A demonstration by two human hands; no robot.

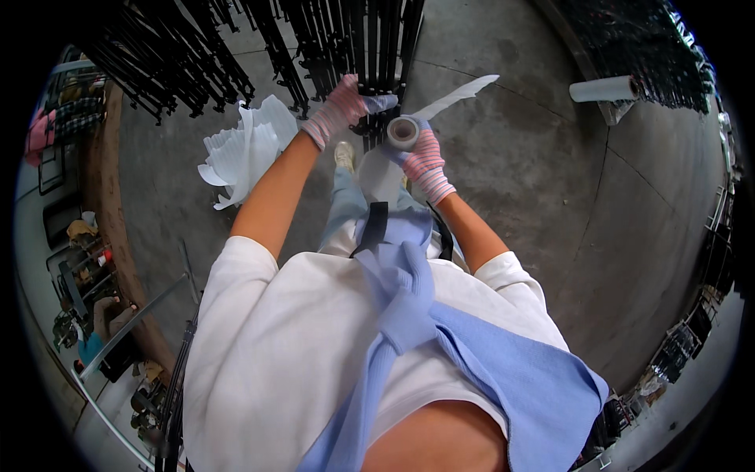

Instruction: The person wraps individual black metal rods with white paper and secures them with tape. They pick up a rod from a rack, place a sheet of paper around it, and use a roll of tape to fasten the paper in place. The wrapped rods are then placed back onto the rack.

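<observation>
My left hand point(348, 108), in a pink-and-white striped glove with blue fingertips, reaches across a bundle of black metal bars point(377, 47), its fingers curled around them. My right hand point(425, 164), gloved alike, grips a roll of white wrapping material point(403, 134) with a brown core, end-on to the view. The roll is held just to the right of the bars' near ends. A loose white strip point(458, 94) sticks out beyond the roll to the far right. More white sheet point(381, 179) hangs below the roll, in front of my legs.
Crumpled white sheets point(250, 148) lie on the concrete floor at left. More black bars point(177, 59) stand in rows at the far left. At far right another white roll point(604, 89) lies by a dark stack point(641, 47). A metal rail point(130, 326) runs along the left.
</observation>
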